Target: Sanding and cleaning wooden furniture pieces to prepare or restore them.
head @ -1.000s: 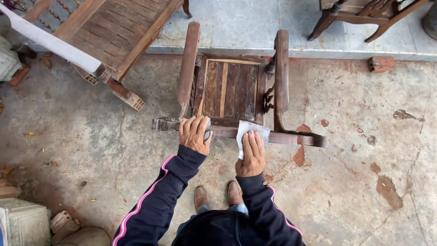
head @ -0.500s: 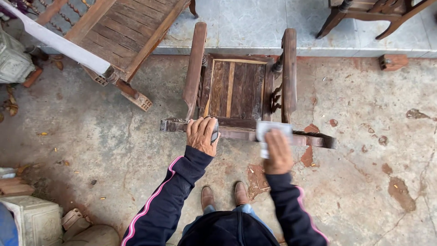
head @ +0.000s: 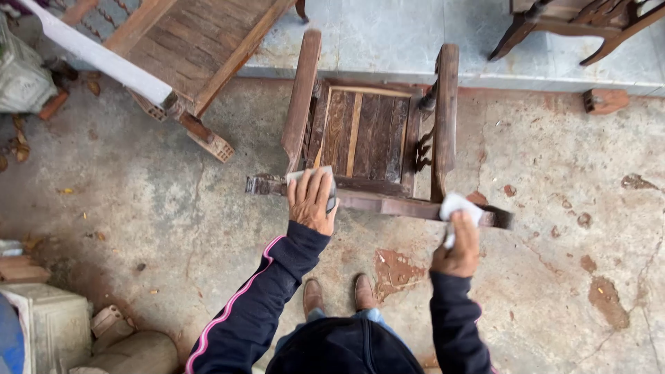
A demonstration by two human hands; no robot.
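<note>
A dark wooden armchair [head: 374, 135] stands in front of me, seen from above, its top back rail [head: 388, 202] nearest me. My left hand [head: 311, 203] rests flat on the left part of that rail, pressing a pale sheet [head: 308, 174] under its fingers. My right hand [head: 457, 242] holds a white folded piece of paper or cloth [head: 458, 206] against the right end of the rail. My shoes [head: 338, 294] show below on the concrete.
A second wooden furniture frame [head: 194, 48] with a white rail lies tilted at the upper left. Another chair's legs [head: 575, 28] stand on the tiled step at the upper right. A brick [head: 604, 101] lies beside the step. Stone blocks [head: 48, 325] sit at the lower left.
My right hand has slid the white piece rightward along the rail, from near the middle to the right end. My left hand has stayed on the left part of the rail.
</note>
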